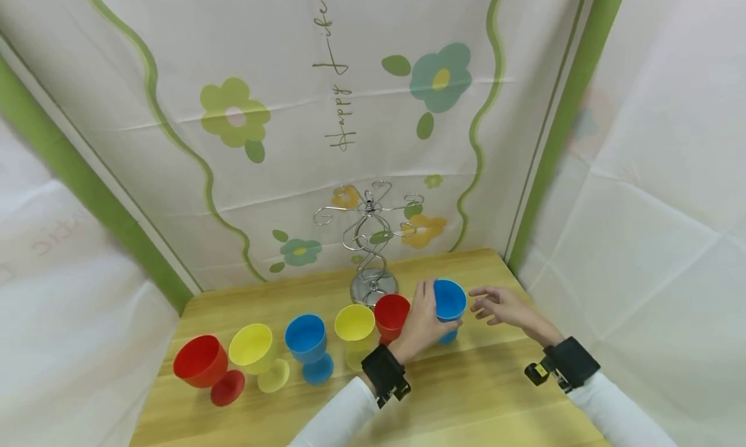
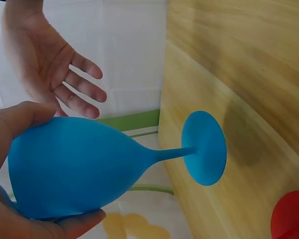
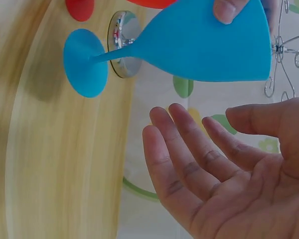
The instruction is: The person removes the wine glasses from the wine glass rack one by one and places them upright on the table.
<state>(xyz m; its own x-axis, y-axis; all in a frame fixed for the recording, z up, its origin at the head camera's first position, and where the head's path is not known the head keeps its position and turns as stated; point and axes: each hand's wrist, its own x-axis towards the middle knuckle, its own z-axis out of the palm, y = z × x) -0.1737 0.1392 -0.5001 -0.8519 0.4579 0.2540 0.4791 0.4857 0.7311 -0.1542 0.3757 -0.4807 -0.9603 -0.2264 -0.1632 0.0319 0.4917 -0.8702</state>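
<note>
In front of me stands a light wooden table (image 1: pixel 501 395) with a pale grain, pushed into a corner draped with cloth. The back wall is a cream fabric backdrop (image 1: pixel 291 78) printed with green wavy lines, green, teal and yellow flowers and the words "happy life" running sideways. Wide green fabric bands (image 1: pixel 559 116) edge it on both sides. Plain white creased sheets (image 1: pixel 658 194) hang to my left and right. The light is soft and even, with faint shadows on the wood.
</note>
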